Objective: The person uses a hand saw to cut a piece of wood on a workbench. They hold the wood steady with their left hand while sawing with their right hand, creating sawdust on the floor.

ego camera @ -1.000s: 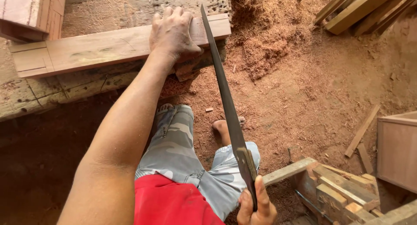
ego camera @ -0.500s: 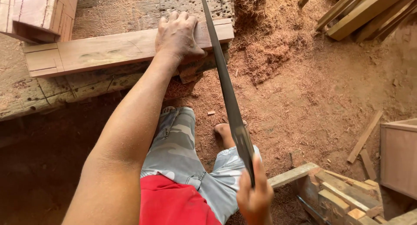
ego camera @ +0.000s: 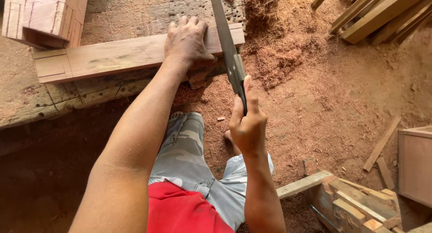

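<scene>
Right hand (ego camera: 246,125) clamped on saw (ego camera: 227,48) handle, blade running toward 12 o'clock across plank (ego camera: 112,57). Left hand (ego camera: 189,42) flat, fingers spread, pressing plank on worktop (ego camera: 27,102). Sawdust (ego camera: 279,57) heaped at 2 o'clock; wood offcuts (ego camera: 351,206) at 5.

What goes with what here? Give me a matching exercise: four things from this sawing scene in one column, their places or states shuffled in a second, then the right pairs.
Things
1. left hand
2. right hand
3. saw blade
4. sawdust pile

Places or states
A. heaped on the ground right of the plank's end
B. pressed flat on the wooden plank
C. crossing the plank near its right end
D. gripping the saw's handle

Pairs: 1-B, 2-D, 3-C, 4-A
</scene>
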